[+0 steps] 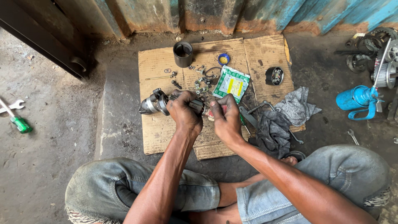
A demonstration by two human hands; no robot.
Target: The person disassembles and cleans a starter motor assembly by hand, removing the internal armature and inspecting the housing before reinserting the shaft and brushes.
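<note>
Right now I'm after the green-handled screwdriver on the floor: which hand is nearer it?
Left. The left hand grips the metal motor part over the cardboard, on the green-handled screwdriver side; the right hand is farther away.

Brown cardboard (pixel 157 132); green-white-yellow packet (pixel 231 83); blue oil can (pixel 357 99); grey rag (pixel 296 105); green-handled screwdriver (pixel 18 122).

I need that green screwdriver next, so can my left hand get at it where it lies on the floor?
Probably not yet. The left hand is closed around the motor part, so it isn't free. The screwdriver lies far out to the left, with bare floor between.
</note>
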